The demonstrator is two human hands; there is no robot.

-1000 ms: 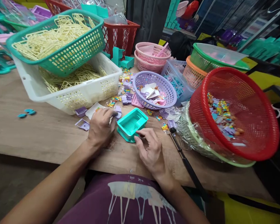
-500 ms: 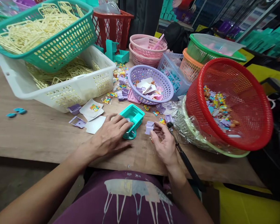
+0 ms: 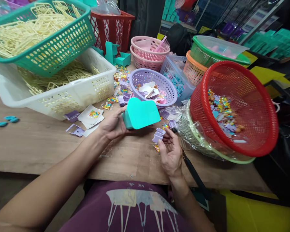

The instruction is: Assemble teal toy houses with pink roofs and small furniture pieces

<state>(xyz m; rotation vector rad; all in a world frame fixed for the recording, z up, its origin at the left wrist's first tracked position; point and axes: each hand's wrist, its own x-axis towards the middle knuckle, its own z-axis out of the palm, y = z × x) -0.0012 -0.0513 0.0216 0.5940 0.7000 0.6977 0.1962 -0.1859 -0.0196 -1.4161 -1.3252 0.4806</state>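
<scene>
A teal plastic box (image 3: pixel 143 113) is tipped up, its smooth flat side with a rounded lobe facing me. My left hand (image 3: pixel 114 125) grips it at its left end, fingers partly hidden behind it. Between the thumb and fingers of my right hand (image 3: pixel 171 149) is a small lilac plastic part (image 3: pixel 158 135) with folded panels. A small packet of coloured pieces (image 3: pixel 157 148) lies just below that part. Left of my left hand are white cards (image 3: pixel 91 115), a lilac frame piece (image 3: pixel 75 130) and another lilac part (image 3: pixel 72 116).
A white crate (image 3: pixel 55 104) with a teal basket (image 3: pixel 55 48) of cream wire-like pieces stands at left. A purple basket (image 3: pixel 170 80) sits behind the box. A red basket (image 3: pixel 258 96) leans at right over wrapped plastic. A black rod (image 3: pixel 195 174) crosses the front edge.
My left hand has lifted the teal box off the table and turned it, so its open top no longer shows. The right hand still holds the lilac part, slightly tilted.
</scene>
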